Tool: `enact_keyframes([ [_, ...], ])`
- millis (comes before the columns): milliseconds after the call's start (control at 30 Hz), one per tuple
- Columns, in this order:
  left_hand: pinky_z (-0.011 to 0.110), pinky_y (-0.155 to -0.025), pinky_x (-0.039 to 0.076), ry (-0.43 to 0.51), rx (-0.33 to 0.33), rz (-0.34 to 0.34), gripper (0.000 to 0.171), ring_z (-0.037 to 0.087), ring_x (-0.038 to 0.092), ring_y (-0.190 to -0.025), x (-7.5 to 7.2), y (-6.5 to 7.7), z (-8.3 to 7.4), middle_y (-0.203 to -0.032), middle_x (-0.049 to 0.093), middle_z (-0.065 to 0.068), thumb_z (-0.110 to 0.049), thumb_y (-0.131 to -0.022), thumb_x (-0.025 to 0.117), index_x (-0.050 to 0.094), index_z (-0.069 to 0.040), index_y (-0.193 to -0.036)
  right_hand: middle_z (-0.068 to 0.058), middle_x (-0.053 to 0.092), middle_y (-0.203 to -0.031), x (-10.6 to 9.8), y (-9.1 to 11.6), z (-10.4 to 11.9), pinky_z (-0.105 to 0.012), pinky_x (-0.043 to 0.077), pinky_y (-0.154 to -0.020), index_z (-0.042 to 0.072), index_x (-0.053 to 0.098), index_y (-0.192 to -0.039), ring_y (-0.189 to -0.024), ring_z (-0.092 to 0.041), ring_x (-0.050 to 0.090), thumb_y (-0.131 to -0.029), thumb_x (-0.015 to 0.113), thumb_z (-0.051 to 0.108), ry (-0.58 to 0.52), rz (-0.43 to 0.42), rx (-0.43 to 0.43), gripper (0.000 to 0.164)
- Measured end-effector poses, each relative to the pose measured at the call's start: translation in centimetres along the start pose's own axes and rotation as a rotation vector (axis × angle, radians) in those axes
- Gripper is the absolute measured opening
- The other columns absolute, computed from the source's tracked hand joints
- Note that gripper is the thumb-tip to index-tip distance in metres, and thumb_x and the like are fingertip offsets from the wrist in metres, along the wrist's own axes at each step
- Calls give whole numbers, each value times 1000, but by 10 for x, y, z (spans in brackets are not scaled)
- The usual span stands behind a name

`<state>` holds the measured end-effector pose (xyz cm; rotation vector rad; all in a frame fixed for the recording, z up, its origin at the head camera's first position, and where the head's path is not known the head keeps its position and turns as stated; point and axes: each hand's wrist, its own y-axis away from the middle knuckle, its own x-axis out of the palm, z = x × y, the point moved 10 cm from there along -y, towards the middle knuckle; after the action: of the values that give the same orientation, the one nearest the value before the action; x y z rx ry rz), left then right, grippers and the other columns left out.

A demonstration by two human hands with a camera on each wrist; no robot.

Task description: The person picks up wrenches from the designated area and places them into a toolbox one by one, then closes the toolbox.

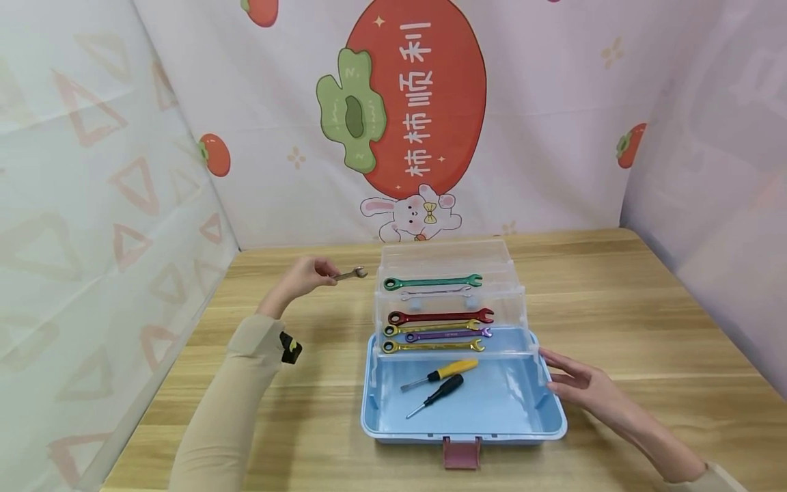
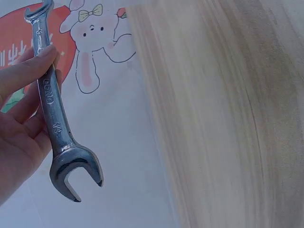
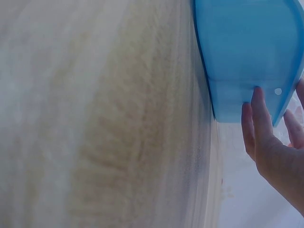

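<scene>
My left hand [image 1: 310,275] pinches a silver double open-end wrench [image 2: 56,107] by its shaft, thumb on one side and fingers behind. The wrench is held up left of the toolbox, one jaw pointing toward the box in the head view. My right hand [image 1: 587,389] touches the right side of the blue toolbox [image 1: 467,437], fingers loosely extended. In the right wrist view, two fingertips [image 3: 258,97] lie against its outer end wall. Clear trays [image 1: 449,301] stand raised in the toolbox, holding green, red, gold, purple and silver wrenches.
A yellow-handled screwdriver [image 1: 455,370] and a black-handled screwdriver [image 1: 445,389] lie in the toolbox bottom. Its pink latch [image 1: 461,454] hangs down at the front. Wooden table [image 1: 645,307] extends around the box, with a printed cloth [image 1: 535,137] behind.
</scene>
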<state>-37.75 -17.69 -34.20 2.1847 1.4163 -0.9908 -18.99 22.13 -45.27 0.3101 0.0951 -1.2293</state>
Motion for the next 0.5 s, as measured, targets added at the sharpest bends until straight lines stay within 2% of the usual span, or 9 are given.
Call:
enact_keyframes([
  [67,28,-64,48,0,18,-7,8,19,59,-72,-1,-3,-6,-81,64,15,5,-76,64,63,5,-85,35,39,-113,0,0,0,-19,44,-80,5,29,-137,-99,8,50,-87,56,19,0,-1,-1,59],
  [167,28,-62,47,-1,57,-15,9,20,58,-71,-3,-7,-17,-80,63,16,6,-76,63,63,6,-85,33,40,-116,-1,0,-1,-20,45,-80,5,30,-137,-98,8,50,-86,57,20,8,-11,1,59],
  [267,27,-61,47,-7,75,-12,8,19,57,-70,-4,-12,-27,-79,63,15,5,-77,63,63,5,-85,14,40,-129,-1,-1,-2,-22,46,-80,6,31,-137,-98,7,51,-86,58,20,17,-17,7,60],
  [400,26,-61,46,-30,84,-4,8,19,57,-71,-4,-18,-39,-82,63,13,3,-78,63,64,3,-86,-16,31,-138,-1,-1,-3,-23,46,-81,6,31,-137,-98,6,51,-86,58,20,21,-16,11,59],
  [500,27,-62,46,-47,104,0,9,20,58,-73,-3,-23,-48,-83,64,14,3,-77,63,64,4,-86,-22,27,-138,0,-1,-2,-24,46,-81,7,30,-137,-99,6,51,-86,57,20,15,-13,12,59],
])
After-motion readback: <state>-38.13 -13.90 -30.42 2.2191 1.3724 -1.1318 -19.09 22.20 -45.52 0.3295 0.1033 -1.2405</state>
